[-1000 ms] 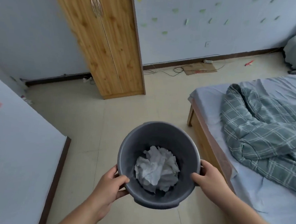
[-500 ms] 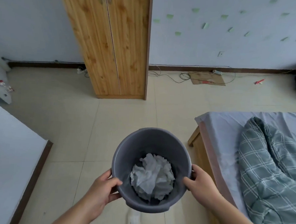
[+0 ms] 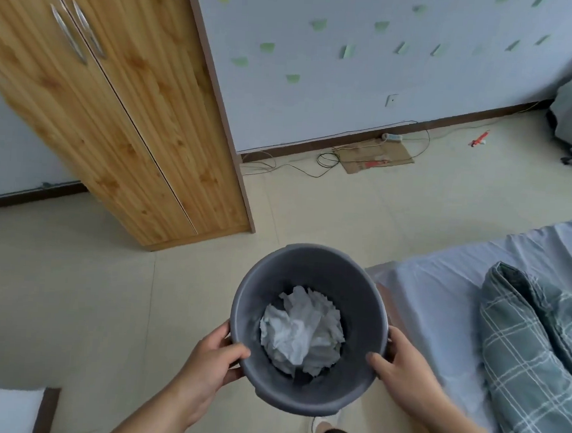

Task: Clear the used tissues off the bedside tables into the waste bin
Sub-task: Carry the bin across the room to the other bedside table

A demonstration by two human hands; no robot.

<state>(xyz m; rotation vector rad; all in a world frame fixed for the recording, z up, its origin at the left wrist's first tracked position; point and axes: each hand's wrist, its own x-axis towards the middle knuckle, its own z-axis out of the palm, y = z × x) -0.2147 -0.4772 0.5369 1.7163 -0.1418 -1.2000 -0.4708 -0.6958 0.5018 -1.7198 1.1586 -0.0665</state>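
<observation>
Tissues [image 3: 301, 331], crumpled and white, lie in a heap at the bottom of the grey bin [image 3: 312, 252], between the fingers [image 3: 236, 350] of both hands. The left hand [image 3: 212, 359] grips the bin's left rim, with its thumb hooked over the edge onto the inner wall and the other fingers curled against the outside. The right hand [image 3: 402, 367] grips the opposite rim in the same way. Its thumb is inside, and the rest of its fingers wrap round the outer wall, mostly hidden. The bin is held above the tiled floor [image 3: 72, 287], its mouth open to the camera.

Just below the right fingers, a white shoe [image 3: 323, 426] shows on the tiles. To the right of those fingers lies a bed [image 3: 440, 292] with a pale sheet and a rumpled green checked quilt [image 3: 537, 359]. Ahead of the left fingers, well apart, stands a wooden wardrobe [image 3: 133, 123] with two metal handles. Farther ahead of the right fingers, by the wall, a flat piece of cardboard [image 3: 375, 155] lies among thin cables [image 3: 328, 159]. A small red item [image 3: 480, 138] lies on the floor to its right.
</observation>
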